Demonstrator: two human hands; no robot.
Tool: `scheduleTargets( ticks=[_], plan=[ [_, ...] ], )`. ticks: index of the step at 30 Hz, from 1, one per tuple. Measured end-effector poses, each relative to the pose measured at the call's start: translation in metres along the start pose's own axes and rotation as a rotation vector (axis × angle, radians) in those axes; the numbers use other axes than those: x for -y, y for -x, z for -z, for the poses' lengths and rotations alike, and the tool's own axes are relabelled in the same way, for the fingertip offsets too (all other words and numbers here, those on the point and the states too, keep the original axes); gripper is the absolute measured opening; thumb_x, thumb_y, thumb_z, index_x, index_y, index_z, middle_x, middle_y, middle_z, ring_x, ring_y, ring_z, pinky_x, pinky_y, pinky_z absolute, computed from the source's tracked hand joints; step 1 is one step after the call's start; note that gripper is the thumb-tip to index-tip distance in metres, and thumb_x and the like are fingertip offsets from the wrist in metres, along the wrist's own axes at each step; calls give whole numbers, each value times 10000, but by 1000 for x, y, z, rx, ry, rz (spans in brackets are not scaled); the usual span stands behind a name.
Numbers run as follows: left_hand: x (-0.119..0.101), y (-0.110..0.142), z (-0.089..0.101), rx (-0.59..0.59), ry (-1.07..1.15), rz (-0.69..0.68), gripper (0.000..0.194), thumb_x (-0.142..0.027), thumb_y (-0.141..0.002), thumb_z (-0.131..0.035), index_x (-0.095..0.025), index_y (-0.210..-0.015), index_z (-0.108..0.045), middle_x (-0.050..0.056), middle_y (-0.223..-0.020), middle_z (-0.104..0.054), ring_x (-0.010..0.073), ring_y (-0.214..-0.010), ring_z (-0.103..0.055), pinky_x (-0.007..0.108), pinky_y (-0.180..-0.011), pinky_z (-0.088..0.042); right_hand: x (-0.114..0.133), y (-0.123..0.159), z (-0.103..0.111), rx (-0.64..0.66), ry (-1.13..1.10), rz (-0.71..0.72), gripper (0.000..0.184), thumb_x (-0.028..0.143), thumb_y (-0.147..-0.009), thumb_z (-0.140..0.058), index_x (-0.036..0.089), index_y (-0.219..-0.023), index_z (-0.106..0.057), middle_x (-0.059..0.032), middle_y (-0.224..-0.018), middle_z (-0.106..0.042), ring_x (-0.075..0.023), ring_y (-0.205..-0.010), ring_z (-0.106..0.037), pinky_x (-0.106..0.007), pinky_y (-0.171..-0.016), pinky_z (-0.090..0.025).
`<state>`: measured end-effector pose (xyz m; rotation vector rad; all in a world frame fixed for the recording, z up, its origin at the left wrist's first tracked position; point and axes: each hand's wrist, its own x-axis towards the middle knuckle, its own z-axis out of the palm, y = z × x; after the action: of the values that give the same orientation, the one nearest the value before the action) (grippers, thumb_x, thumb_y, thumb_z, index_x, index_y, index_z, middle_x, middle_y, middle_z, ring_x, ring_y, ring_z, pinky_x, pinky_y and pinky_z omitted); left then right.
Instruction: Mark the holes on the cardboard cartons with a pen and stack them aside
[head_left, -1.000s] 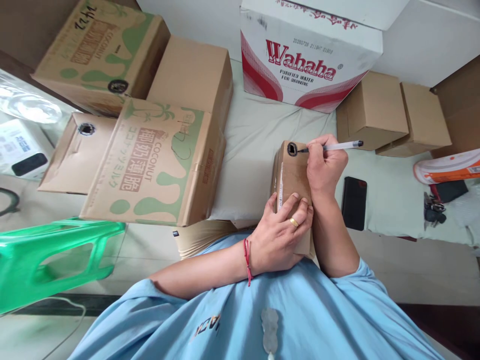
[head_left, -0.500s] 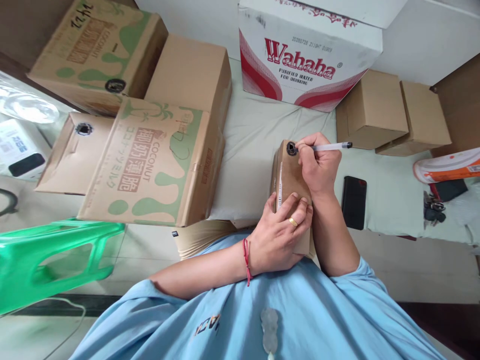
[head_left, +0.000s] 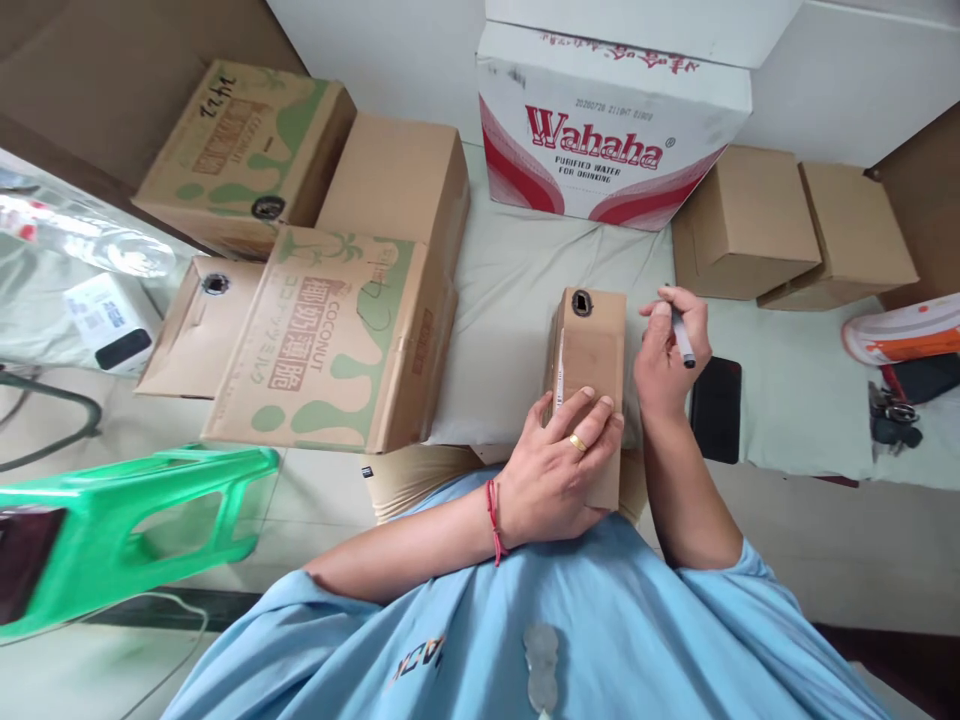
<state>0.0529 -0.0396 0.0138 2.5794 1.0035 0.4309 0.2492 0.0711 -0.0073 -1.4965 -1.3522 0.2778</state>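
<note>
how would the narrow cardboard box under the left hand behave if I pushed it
The narrow cardboard box is probably fairly stiff, given its straight edges. Its flat faces suggest sliding rather than rolling. The hole near its far end may weaken it slightly there.

1. Ahead of you, the white carton [head_left: 525, 185] reads "Wahaha®" and "PURIFIED WATER FOR DRINKING"; its code line [head_left: 613, 110] is blurred.
2. On your left, the nearer carton [head_left: 319, 345] shows "COCONUT" and "ココナッツミルク".
3. Behind that, the farther carton [head_left: 244, 145] bears "COCONUT" and handwritten "2422".
4. Your shirt [head_left: 480, 630] has partly legible lettering [head_left: 422, 658].
</note>
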Motion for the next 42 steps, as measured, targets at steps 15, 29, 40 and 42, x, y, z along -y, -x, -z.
scheduleTargets(
  ticks=[15, 29, 40, 42],
  plan=[
    [10, -10, -9, -293, -9, -52, 754, -484, -947, -853, -115, -1553, -598, 205, -1617, -651, 437, -1678, -381, 578, -1364, -340, -72, 69, 118, 314, 857, -244, 785, 401, -1008, -629, 70, -1684, -406, -305, -1462, -588, -430, -1331, -550, -623, -1123, -497],
    [10, -14, -19, -379, 66, -60, 752, -472, -965, -836, -139, -1586, -571, 231, -1617, -634, 415, -1608, -473, 599, -1334, -397, -85, 76, 131, 275, 917, -604, 1020, 624, -795, -828, -35, -1518, -540, -365, -1373, -595, -510, -1360, -516, -623, -1189, -418],
    [27, 2, -17, -417, 180, -120, 497, -408, -1008, -787, -180, -1428, -654, 257, -1710, -468, 439, -1708, -272, 661, -1282, -462, -85, 56, 157, 348, 717, -710, 1038, 683, -572, -849, 91, -1378, -569, -279, -1408, -541, -441, -1322, -595, -575, -1185, -496],
    [28, 1, -15, -427, 187, -125, 506, -425, -1016, -776, -183, -1440, -642, 266, -1707, -458, 446, -1700, -288, 675, -1273, -463, -82, 54, 155, 315, 654, -712, 1011, 693, -538, -838, 122, -1330, -575, -261, -1393, -559, -429, -1318, -598, -576, -1195, -491]
  ],
)
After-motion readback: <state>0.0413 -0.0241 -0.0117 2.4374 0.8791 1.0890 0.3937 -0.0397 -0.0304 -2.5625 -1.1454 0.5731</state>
